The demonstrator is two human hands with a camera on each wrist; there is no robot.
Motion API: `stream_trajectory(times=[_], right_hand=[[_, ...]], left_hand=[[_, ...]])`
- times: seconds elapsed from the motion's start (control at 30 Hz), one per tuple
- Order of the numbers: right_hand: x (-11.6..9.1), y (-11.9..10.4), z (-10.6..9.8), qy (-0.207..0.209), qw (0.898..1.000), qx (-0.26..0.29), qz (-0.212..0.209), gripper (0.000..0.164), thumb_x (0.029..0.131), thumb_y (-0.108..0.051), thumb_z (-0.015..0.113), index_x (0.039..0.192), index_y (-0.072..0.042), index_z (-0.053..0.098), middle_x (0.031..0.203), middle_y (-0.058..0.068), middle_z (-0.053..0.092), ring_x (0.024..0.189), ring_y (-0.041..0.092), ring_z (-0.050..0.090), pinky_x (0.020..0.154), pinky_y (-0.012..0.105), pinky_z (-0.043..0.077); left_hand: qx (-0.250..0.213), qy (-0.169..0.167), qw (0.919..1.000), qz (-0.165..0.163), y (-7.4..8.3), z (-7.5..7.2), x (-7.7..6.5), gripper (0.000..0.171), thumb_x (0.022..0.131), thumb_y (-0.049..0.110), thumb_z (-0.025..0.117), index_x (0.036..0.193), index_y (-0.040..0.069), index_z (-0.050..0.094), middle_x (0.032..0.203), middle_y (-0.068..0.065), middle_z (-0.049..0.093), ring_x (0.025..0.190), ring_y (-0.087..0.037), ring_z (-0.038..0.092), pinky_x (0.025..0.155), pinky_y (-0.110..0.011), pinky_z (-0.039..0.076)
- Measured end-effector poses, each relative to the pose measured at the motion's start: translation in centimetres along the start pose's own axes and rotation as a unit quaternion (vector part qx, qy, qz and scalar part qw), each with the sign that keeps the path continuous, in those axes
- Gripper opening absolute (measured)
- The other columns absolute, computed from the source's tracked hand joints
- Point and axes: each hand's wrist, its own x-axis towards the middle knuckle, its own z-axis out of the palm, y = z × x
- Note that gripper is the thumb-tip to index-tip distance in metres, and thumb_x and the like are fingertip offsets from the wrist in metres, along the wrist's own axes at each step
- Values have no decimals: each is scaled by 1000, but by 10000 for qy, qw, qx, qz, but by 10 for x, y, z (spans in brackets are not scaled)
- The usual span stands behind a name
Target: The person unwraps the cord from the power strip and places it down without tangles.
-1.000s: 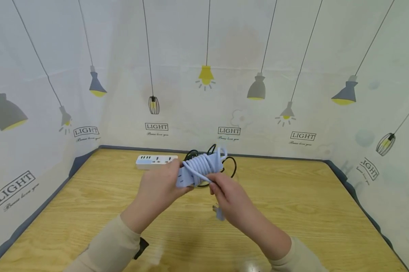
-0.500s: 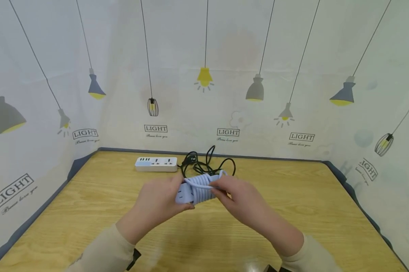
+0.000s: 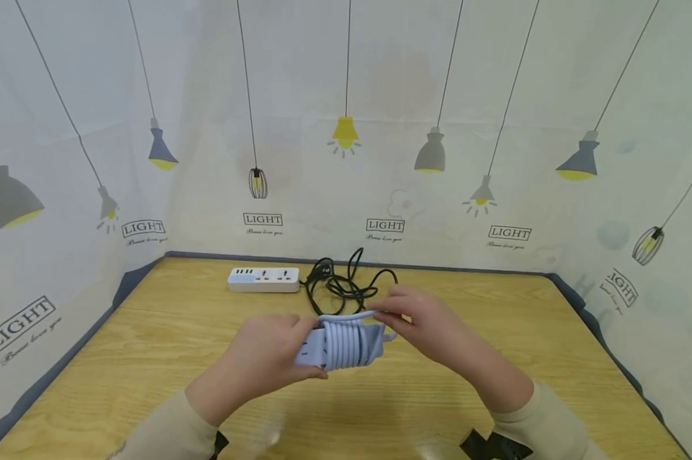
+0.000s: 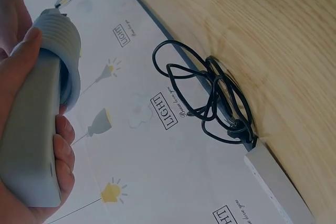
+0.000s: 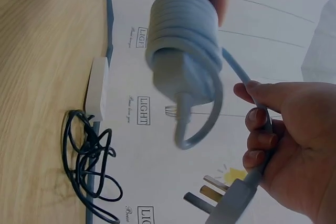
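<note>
My left hand (image 3: 265, 350) grips one end of a pale power strip (image 3: 311, 348), held up above the table. A pale cord (image 3: 343, 346) is wound in several close turns around the strip's other end. In the right wrist view, the cord leaves that end in a small loop (image 5: 194, 139). The cord's free length runs from the coil to my right hand (image 3: 426, 322), which holds it between thumb and curled fingers. Just below those fingers, the three-pin plug (image 5: 231, 203) shows in the right wrist view. In the head view the plug is hidden.
Toward the back of the wooden table (image 3: 495, 345) lies a second, white power strip (image 3: 271, 281) with sockets and USB ports. Its black cord (image 3: 346, 291) lies in loose loops beside it. A lamp-printed cloth (image 3: 322, 191) stands around the table's back and sides.
The wound power strip has come lower and nearer to me. My right hand has swung from its near side over to its far right, carrying the free cord along.
</note>
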Motion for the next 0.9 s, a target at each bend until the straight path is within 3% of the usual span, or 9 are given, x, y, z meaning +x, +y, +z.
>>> stream_trajectory(times=[0.2,0.53,0.7,0.9], right_hand=[[-1,5,0,-74,9996,-6,290,18,93,-7,66,109,-8,74,79,-10,52,68,6,46,60,25,45],[-7,16,-3,-156,9957,345,841,20,96,-10,62,113,-8,73,80,-9,53,68,8,46,60,27,44],[-10,22,-4,-135,9945,449,932,22,96,-8,61,115,-9,72,82,-9,54,68,9,45,60,27,43],[-14,26,-2,21,9960,250,860,18,94,-5,63,107,-9,74,75,-9,47,65,8,42,58,27,41]], left_hand=[[137,463,9980,401,-2,0,-3,68,67,61,80,103,5,67,75,-1,63,56,-10,55,46,-27,46],[284,715,9940,776,-3,-2,-6,69,67,60,81,106,4,66,79,-2,61,60,-14,58,50,-32,50],[153,838,9937,726,-4,-3,-7,68,68,56,82,107,3,65,81,-3,62,61,-14,59,51,-32,51],[75,1084,9934,359,-8,-3,-8,67,68,52,84,106,2,63,82,-4,65,61,-14,61,49,-32,51]])
